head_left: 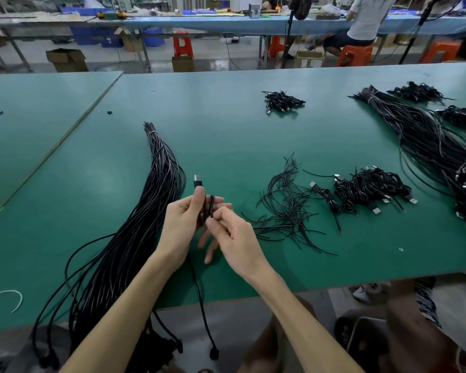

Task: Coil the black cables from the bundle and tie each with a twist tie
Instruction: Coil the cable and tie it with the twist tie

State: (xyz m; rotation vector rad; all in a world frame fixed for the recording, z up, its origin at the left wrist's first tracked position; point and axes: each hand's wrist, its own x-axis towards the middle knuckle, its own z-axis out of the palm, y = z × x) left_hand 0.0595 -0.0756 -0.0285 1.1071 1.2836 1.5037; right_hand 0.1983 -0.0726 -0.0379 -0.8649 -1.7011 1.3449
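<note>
My left hand [182,224] grips a partly coiled black cable [207,211] above the green table [226,135], its silver USB plug [197,181] sticking up past my thumb. My right hand [233,235] pinches the cable's loops just right of the left hand. The cable's free tail [201,300] hangs over the table's front edge. A long bundle of black cables [145,211] lies to the left of my hands. Loose black twist ties [288,208] are scattered to the right. A pile of coiled, tied cables [369,189] lies further right.
Another long cable bundle [428,141] runs along the far right. Smaller piles of coiled cables [281,101] lie at the back. A white string [8,294] lies at the front left. A person sits on an orange stool [354,53] at the far bench.
</note>
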